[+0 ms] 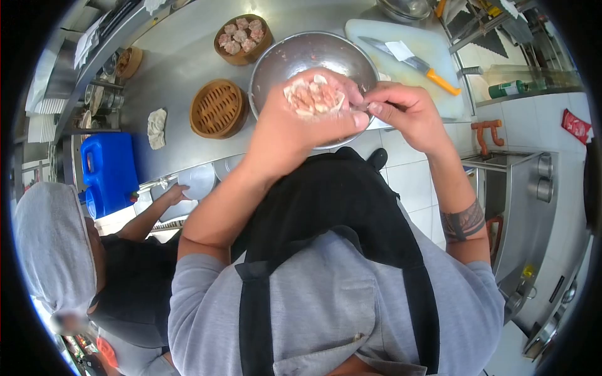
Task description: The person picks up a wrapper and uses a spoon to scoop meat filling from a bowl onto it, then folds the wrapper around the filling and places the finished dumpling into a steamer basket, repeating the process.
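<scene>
Over the steel mixing bowl (266, 72), my left hand (301, 125) is curled around a dumpling (315, 97) with pale wrapper edges and pinkish filling on top. My right hand (404, 109) is close beside it, thumb and fingers pinched together near the left thumb; what they hold, if anything, is too small to make out. Filling smears show on the bowl's inner wall. Several similar dumplings (240, 36) sit in a round bamboo steamer (243, 59) behind and left of the bowl. A second bamboo steamer (218, 109) with a slatted surface stands left of the bowl.
A knife with an orange handle (443, 82) and a white scraper lie on the cutting board (401, 72) at right. A crumpled cloth (157, 129) lies on the steel counter (169, 69). Beyond its left edge are a blue jug (110, 172) and a co-worker (135, 282), one arm reaching toward containers.
</scene>
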`<control>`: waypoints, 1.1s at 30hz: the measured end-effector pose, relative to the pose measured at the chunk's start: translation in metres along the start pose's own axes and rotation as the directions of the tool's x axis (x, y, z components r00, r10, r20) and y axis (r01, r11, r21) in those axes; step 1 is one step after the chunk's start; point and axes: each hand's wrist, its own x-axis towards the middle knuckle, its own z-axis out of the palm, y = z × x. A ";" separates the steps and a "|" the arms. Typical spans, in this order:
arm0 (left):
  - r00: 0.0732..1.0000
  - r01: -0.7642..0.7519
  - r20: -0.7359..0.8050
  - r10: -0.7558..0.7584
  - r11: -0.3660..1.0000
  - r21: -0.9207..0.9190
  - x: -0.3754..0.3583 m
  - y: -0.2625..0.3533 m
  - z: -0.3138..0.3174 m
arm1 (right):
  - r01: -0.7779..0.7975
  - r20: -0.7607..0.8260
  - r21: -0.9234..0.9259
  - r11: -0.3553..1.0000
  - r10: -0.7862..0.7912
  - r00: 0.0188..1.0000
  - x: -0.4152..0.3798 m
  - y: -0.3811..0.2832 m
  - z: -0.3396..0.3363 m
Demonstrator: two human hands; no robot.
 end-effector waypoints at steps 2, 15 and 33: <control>0.995 -0.096 0.025 0.096 0.995 0.014 0.001 -0.001 0.000 | 0.000 -0.009 -0.017 1.000 -0.001 1.000 -0.001 0.002 0.001; 0.980 0.177 -0.102 -0.170 0.982 0.060 -0.004 0.007 0.002 | 0.177 -0.023 -0.367 0.913 -0.199 0.980 0.002 -0.010 0.006; 0.976 -0.191 0.141 0.163 0.957 0.217 0.003 -0.013 -0.016 | 0.242 0.057 -0.427 0.871 -0.241 0.969 0.000 -0.006 -0.003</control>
